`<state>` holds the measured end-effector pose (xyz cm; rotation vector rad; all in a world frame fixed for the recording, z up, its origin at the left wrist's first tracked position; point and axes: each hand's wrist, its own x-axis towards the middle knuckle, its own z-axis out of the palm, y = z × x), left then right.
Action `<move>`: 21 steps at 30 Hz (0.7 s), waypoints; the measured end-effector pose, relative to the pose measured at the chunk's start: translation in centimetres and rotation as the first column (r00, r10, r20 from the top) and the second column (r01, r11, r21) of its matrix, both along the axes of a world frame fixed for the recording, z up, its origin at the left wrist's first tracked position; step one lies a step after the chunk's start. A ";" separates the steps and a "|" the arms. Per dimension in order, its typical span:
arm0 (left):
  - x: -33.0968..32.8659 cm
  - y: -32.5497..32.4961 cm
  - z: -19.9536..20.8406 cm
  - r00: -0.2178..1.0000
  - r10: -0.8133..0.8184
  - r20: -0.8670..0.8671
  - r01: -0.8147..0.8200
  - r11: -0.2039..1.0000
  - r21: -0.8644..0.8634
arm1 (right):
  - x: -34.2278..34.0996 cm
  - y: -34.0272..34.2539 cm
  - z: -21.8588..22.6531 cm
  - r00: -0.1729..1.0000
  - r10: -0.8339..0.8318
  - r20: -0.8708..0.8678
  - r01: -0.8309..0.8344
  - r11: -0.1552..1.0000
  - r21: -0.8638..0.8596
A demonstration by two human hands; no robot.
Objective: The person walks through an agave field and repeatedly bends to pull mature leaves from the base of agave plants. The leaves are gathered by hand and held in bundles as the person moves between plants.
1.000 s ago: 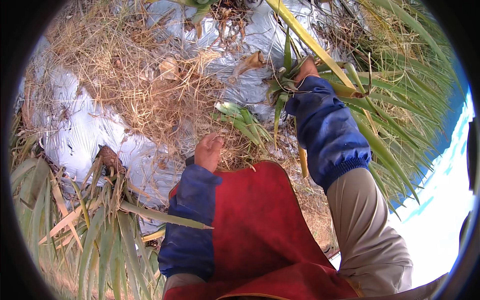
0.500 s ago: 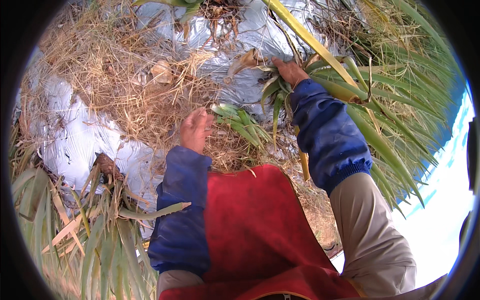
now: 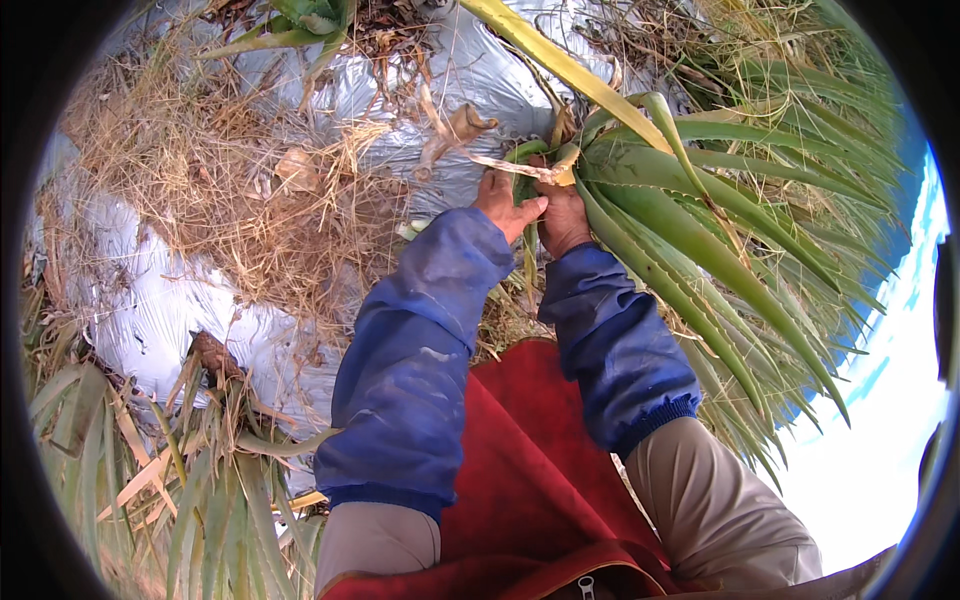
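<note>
Both hands meet at the base of a large aloe plant (image 3: 690, 185), whose long green toothed leaves spread to the right. My left hand (image 3: 505, 207) is closed around a short green aloe leaf (image 3: 523, 183), its thumb pointing toward my other hand. Right beside it, my right hand (image 3: 565, 218) is closed against the plant's base; its fingertips are hidden by a dried leaf (image 3: 562, 168), so what it grips does not show. Partly behind my left sleeve lies the pale cut end of green leaves (image 3: 410, 230).
Silver plastic sheeting (image 3: 385, 95) covers the ground, with dry straw (image 3: 260, 210) on it. A long yellowed leaf (image 3: 570, 70) slants above my hands. Another aloe (image 3: 220, 470) droops at lower left; a small one (image 3: 305, 15) grows at the top. A red apron (image 3: 520, 450) covers my lap.
My left hand has moved right and away from me, from beside the loose green leaves to the aloe's base, and closed there. My right hand has shifted slightly toward me.
</note>
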<state>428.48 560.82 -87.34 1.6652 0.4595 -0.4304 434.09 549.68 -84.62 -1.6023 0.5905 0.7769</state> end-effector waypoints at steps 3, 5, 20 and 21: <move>0.2 0.6 -0.4 0.976 -0.212 -0.048 0.215 0.973 0.081 | -0.4 -0.7 0.3 0.946 -0.318 -0.054 0.321 0.910 0.261; 0.8 2.8 0.8 0.934 -0.277 -0.227 0.300 0.951 0.072 | -1.9 1.1 1.0 0.878 -0.477 -0.032 0.476 0.865 0.157; -5.4 0.1 -0.9 0.992 -0.126 -0.014 0.121 0.974 -0.190 | 4.8 2.0 -5.8 0.980 0.187 -0.061 -0.190 0.820 -0.540; -6.0 0.5 -2.1 0.993 -0.116 0.025 0.119 0.975 -0.187 | 4.8 3.0 -5.9 0.976 0.209 -0.058 -0.208 0.821 -0.532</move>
